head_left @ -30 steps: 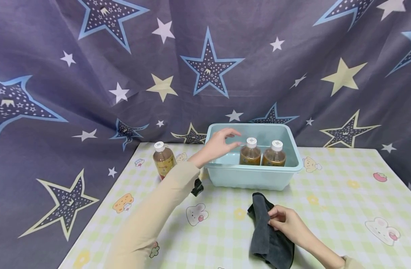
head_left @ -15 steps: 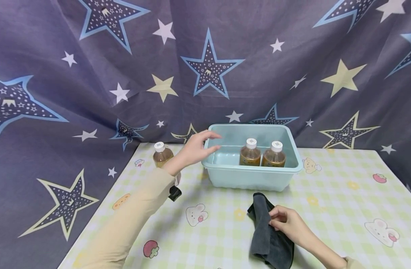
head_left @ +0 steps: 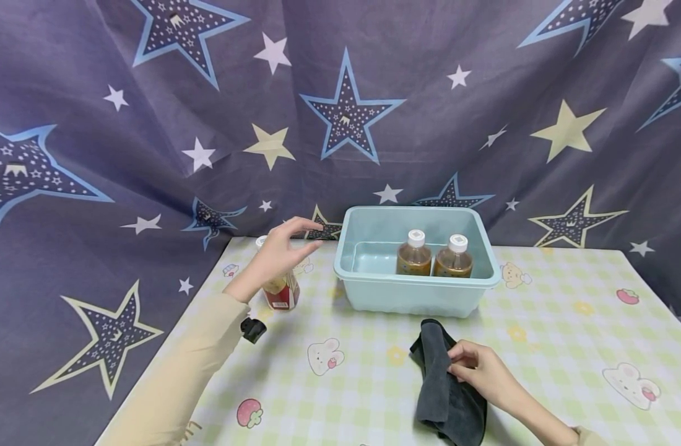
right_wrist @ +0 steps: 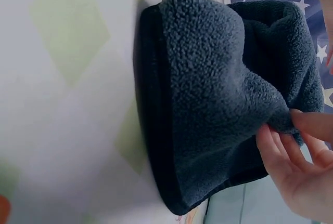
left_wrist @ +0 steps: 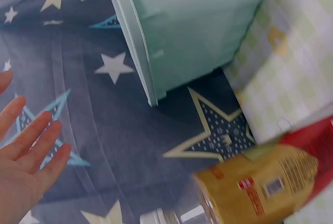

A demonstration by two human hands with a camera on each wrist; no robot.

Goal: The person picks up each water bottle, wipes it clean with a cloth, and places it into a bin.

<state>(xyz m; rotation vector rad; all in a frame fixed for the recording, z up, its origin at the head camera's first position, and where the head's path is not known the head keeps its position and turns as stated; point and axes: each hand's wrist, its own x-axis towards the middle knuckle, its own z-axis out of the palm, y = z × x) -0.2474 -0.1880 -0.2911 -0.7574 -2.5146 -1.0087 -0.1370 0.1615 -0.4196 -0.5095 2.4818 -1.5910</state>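
Observation:
My left hand (head_left: 276,255) is held in the air with fingers extended and holds nothing. In the head view it overlaps a bottle (head_left: 281,292) with a white cap and a red and yellow label, standing at the table's left. The left wrist view shows that bottle (left_wrist: 260,185) apart from the fingers (left_wrist: 39,141). My right hand (head_left: 480,371) pinches a fold of a dark grey cloth (head_left: 449,390) on the table. Close up, thumb and fingers grip the fluffy, dark-edged cloth (right_wrist: 208,89).
A light blue plastic bin (head_left: 413,296) stands at the back of the table. Two white-capped bottles, one left (head_left: 414,255) and one right (head_left: 454,259), stand inside its right half. A star-patterned curtain (head_left: 340,124) hangs behind the checked tablecloth (head_left: 563,322).
My left hand has moved left, from over the bin to the bottle at the table's left. The right hand keeps its pinch on the cloth, almost unmoved.

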